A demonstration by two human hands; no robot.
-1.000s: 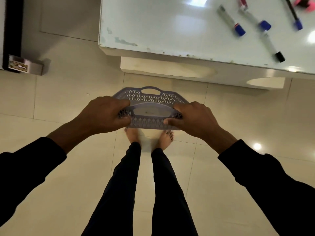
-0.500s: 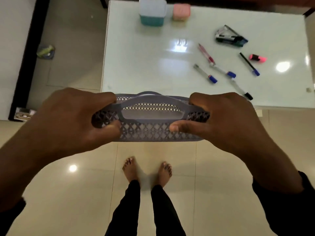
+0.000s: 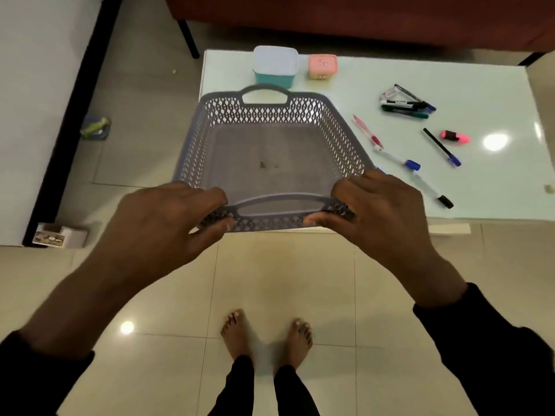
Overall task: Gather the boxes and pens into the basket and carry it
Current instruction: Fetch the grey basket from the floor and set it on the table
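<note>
A pale glass table (image 3: 345, 94) stands on the tiled floor ahead of me, with the teal box (image 3: 274, 67) and pink box (image 3: 322, 66) at its far edge and the pens (image 3: 405, 103) loose on its right half. My left hand (image 3: 168, 223) and right hand (image 3: 381, 217) each grip the near rim of the empty basket (image 3: 270, 151), held over the table's near edge. I judge the step to be setting it down; next, loading calls for freeing a hand. Half a second ago the basket was edge-on and short of the table; now it is tipped forward, its floor showing.

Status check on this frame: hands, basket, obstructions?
Left hand and right hand grip basket near rim. Basket empty, over table edge. Boxes, pens on table. Nothing blocking.
</note>
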